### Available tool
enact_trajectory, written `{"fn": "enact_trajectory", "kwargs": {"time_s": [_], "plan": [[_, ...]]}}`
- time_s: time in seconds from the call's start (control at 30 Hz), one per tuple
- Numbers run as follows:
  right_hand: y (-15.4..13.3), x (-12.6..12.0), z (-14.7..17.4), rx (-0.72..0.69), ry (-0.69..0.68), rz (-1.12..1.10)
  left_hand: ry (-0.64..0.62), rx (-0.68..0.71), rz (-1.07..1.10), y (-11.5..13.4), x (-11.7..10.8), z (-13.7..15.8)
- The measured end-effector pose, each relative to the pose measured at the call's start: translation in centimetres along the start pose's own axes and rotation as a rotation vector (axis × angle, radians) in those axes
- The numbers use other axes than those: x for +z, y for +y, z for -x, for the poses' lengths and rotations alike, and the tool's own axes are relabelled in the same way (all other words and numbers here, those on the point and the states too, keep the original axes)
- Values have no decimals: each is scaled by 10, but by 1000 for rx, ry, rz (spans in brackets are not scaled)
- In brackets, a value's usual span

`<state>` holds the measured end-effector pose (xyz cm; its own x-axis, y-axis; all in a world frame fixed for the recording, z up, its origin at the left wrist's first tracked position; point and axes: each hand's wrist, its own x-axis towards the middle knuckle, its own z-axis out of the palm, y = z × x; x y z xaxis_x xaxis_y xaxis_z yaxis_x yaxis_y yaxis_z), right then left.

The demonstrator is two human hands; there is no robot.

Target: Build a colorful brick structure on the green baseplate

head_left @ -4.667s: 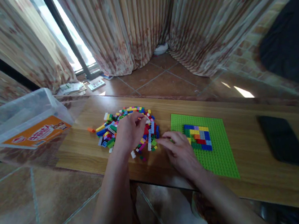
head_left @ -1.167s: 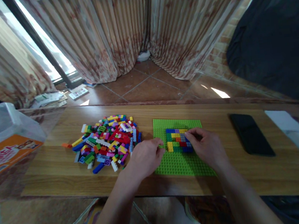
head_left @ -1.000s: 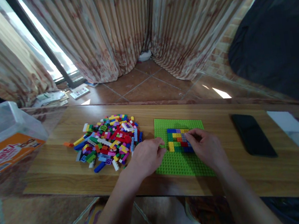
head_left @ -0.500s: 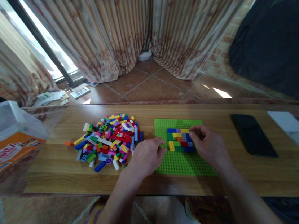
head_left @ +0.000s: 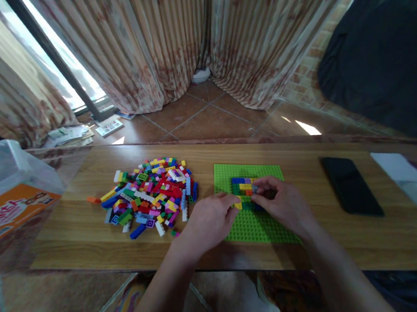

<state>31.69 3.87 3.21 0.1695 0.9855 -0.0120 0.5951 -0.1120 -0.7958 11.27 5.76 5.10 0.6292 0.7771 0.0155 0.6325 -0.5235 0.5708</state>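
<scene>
Head view: both hands rest on the flat green studded plastic baseplate (head_left: 233, 173), which lies on the long wooden counter (head_left: 318, 244). The left hand (head_left: 209, 221) is loosely curled, its fingertips (head_left: 234, 201) touching the near left edge of the small block of coloured bricks pressed onto the baseplate (head_left: 243, 186); whether it grips anything I cannot tell. The right hand (head_left: 283, 206) has thumb and fingers drawn together over the right part of that block, pinching at a small brick that is mostly hidden under the fingers. Just left of the left hand lies a loose heap of small multicoloured plastic bricks (head_left: 148, 196). Well to the right of the right hand sits a flat black phone (head_left: 350, 186), and beyond it a white sheet (head_left: 413, 181). Far left of the hands stands a clear plastic tub with an orange label (head_left: 7, 201).
</scene>
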Motion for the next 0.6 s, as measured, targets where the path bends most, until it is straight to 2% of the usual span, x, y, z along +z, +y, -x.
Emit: {"fn": "enact_trajectory", "kwargs": {"time_s": [0.6], "plan": [[-1,2,-2,-6,-14,17,-59,-29,-113,12,6,-2]]}}
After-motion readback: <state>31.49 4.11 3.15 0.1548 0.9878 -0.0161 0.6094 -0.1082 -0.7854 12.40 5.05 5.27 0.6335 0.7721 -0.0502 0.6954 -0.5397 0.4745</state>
